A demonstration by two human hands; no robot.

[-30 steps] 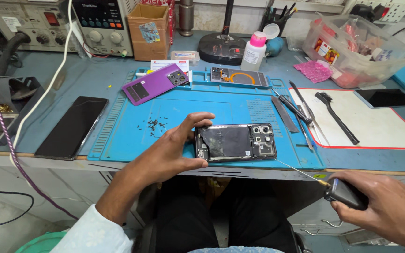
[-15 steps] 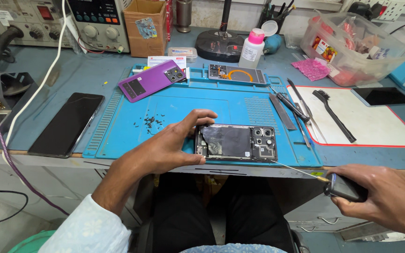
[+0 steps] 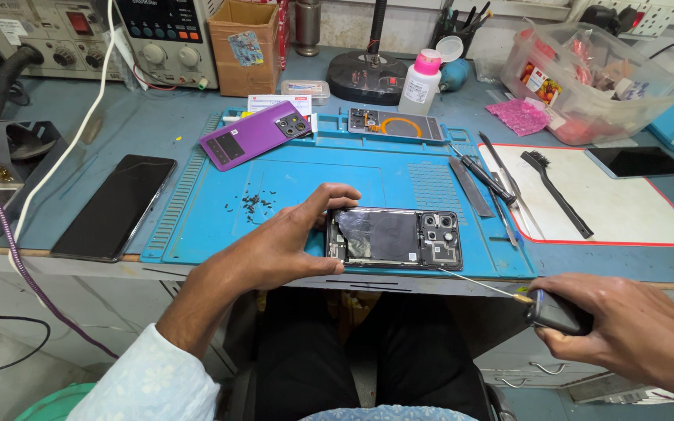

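An opened phone (image 3: 396,238) with its back removed lies on the blue work mat (image 3: 290,187) near the front edge. My left hand (image 3: 290,242) grips the phone's left end, thumb below and fingers over the top. Below the table's front edge, my right hand (image 3: 626,331) is closed around a dark-handled screwdriver (image 3: 555,312), whose thin shaft points left toward the phone's lower right corner. Several tiny screws (image 3: 253,203) are scattered on the mat left of the phone.
A purple phone back cover (image 3: 255,134) and a phone frame (image 3: 395,125) lie at the mat's far edge. A black screen panel (image 3: 115,206) lies left of the mat. A white pad (image 3: 610,206) with a brush (image 3: 555,191) and tools (image 3: 481,175) lies right. A plastic bin (image 3: 594,78), bottle (image 3: 420,82) and bench instruments (image 3: 157,35) stand behind.
My right hand has shifted slightly left with the screwdriver, its tip now close to the phone's lower right corner. The left hand keeps its hold on the phone.
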